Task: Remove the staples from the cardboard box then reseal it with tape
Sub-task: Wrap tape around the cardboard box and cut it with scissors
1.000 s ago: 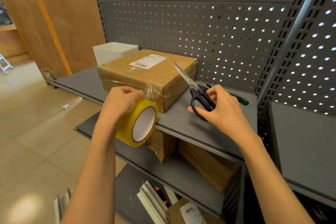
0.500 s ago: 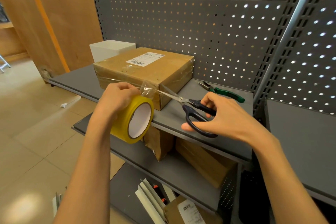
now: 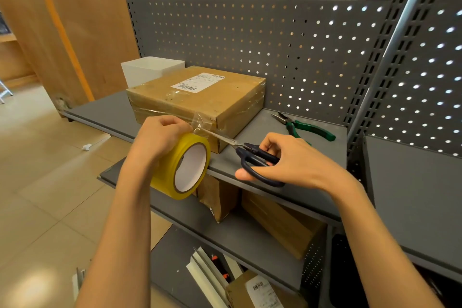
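A flat cardboard box [image 3: 200,100] with a white shipping label lies on the grey shelf [image 3: 295,157], wrapped in clear tape. My left hand [image 3: 160,136] grips a yellow tape roll [image 3: 185,165] in front of the box's near corner. A clear strip of tape [image 3: 201,121] runs from the roll to the box. My right hand [image 3: 287,160] holds black-handled scissors [image 3: 252,157], their blades at the clear strip beside my left thumb.
Green-handled pliers [image 3: 305,127] lie on the shelf right of the box. A white container [image 3: 152,71] stands behind the box on the left. Perforated grey panels back the shelf. Lower shelves hold brown parcels [image 3: 280,222] and white strips.
My right hand swung the scissors down from pointing up over the box to lying level, and the blades have reached the tape strip. My left hand kept hold of the roll.
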`<act>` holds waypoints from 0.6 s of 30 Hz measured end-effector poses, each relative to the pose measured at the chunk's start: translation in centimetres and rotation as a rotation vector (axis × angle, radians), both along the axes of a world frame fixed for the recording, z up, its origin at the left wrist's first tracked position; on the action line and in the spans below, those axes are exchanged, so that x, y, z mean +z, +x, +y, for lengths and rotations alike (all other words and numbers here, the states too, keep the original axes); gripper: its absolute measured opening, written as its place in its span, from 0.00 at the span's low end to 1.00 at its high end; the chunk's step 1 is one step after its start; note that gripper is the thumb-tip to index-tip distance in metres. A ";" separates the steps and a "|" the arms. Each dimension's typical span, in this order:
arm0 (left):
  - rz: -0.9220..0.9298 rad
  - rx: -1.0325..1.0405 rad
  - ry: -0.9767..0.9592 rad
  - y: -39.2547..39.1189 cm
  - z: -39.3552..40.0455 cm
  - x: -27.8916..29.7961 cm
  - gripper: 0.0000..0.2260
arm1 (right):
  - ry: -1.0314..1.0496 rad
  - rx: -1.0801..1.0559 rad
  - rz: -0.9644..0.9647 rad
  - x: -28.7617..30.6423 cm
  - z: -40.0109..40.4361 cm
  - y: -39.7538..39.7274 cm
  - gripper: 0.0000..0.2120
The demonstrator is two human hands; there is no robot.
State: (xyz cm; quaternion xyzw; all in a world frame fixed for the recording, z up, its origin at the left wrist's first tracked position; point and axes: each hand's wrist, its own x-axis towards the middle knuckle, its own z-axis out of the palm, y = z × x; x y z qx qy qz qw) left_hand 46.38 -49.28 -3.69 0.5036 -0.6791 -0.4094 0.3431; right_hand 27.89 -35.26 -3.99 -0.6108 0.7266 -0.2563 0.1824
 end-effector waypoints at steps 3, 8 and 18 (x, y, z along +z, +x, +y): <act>0.002 0.000 -0.006 0.1 0.0 -0.1 0.06 | 0.003 0.003 -0.005 0.1 -0.8 0.5 0.33; 0.007 -0.012 0.013 0.2 -0.2 -0.1 0.07 | -0.015 0.016 -0.025 0.1 -1.9 1.2 0.33; 0.012 0.009 0.025 0.2 -0.4 -0.1 0.07 | -0.063 0.016 -0.137 0.0 -2.4 1.5 0.31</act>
